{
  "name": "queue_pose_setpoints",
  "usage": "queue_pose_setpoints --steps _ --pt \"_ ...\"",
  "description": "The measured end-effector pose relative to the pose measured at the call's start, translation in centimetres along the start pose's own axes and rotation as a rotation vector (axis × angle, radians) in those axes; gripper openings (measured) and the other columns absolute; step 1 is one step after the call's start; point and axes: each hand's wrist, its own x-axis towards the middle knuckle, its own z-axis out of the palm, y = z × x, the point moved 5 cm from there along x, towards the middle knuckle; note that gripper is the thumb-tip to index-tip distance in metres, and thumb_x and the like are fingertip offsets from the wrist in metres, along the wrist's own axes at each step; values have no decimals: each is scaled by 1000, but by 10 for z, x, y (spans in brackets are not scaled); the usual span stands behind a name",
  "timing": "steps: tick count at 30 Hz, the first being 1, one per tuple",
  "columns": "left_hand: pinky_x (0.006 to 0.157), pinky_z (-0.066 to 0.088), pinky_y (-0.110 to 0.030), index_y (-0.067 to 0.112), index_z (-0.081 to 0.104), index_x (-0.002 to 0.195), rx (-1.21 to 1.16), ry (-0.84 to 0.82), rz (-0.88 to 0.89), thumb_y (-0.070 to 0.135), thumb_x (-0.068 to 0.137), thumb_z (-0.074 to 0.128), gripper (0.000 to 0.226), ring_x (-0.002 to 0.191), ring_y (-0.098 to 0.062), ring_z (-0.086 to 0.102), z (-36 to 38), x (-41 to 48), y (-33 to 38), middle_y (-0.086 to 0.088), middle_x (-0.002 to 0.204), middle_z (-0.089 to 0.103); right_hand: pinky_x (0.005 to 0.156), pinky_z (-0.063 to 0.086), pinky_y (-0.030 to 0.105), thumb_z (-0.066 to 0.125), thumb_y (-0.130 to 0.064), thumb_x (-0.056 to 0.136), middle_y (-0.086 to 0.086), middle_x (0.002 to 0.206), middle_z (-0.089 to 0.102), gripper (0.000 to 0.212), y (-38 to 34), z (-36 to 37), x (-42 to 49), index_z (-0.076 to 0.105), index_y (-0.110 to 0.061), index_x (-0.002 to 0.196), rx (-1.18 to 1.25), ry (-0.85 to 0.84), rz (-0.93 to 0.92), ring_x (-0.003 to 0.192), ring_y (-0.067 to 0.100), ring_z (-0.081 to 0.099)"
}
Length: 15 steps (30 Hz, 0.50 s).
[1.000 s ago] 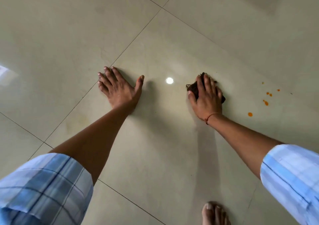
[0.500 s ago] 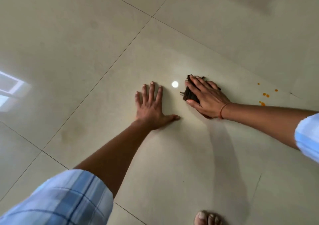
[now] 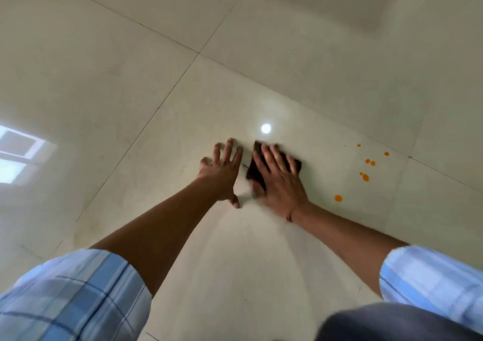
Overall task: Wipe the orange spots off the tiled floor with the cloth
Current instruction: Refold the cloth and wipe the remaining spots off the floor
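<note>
A dark brown cloth lies flat on the glossy cream tiled floor. My right hand presses on it with straight, spread fingers and covers most of it. My left hand lies flat on the tile just left of the cloth, fingers spread, holding nothing. Several orange spots dot the same tile to the right of the cloth, the nearest one a short way from my right wrist.
Dark grout lines cross the floor. A bright lamp reflection shines just beyond the hands, and a window reflection lies at the left. A dark knee or trouser leg fills the bottom right corner.
My left hand has slid right until it sits beside the cloth. My right hand has turned so its fingers point away from me, still pressing the cloth. The view has shifted closer.
</note>
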Motion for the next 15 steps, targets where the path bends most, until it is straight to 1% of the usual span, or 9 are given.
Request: queue_pose_setpoints --steps 3,5,7,8,10,11,12,15 --pt "113 21 -58 13 -19 150 -3 -30 -23 56 59 83 143 144 -39 -17 -5 -5 0 -12 154 -32 117 18 51 33 -55 95 6 162 22 68 8 0 -29 26 -21 154 0 -69 -125 149 24 18" --pt "112 22 -60 11 -18 150 -18 -34 -28 55 58 84 144 144 -40 -17 -10 -6 5 -13 154 -31 117 14 49 28 -56 94 7 161 24 69 20 -10 -5 26 -21 154 -25 -80 -164 149 24 19" --pt "111 21 -63 10 -19 149 -32 -90 -41 54 57 85 146 142 -43 -19 -11 -5 14 -15 154 -32 118 9 48 26 -56 95 7 163 19 70 33 -26 45 20 -21 155 -45 -48 -81 150 24 14" --pt "111 20 -64 10 -20 149 -57 -112 -50 54 57 85 146 142 -45 -20 -11 0 18 -16 153 -33 118 8 48 28 -55 96 7 163 16 69 44 -31 69 18 -21 156 -34 -22 5 150 24 11" --pt "111 15 -65 10 -21 148 -113 -121 -67 56 58 84 146 141 -47 -20 -18 10 21 -17 151 -35 117 10 49 32 -53 97 8 163 18 69 61 -35 86 20 -19 155 26 40 173 149 26 13" --pt "111 12 -65 12 -21 149 -131 -80 -70 56 58 84 145 141 -46 -20 -24 17 22 -16 152 -34 117 13 49 33 -53 97 9 162 21 69 65 -34 75 22 -18 155 49 101 215 149 26 16" --pt "113 9 -64 13 -20 149 -130 -39 -62 56 58 84 145 142 -45 -20 -30 22 26 -14 153 -34 116 15 49 34 -52 97 8 161 22 69 65 -29 53 22 -18 155 47 133 209 148 27 18" --pt "115 5 -61 15 -22 149 -127 1 22 57 56 84 147 142 -40 -22 -37 31 45 -10 154 -34 116 22 51 35 -52 95 5 162 20 69 61 -9 -33 25 -19 154 29 56 127 149 24 16"
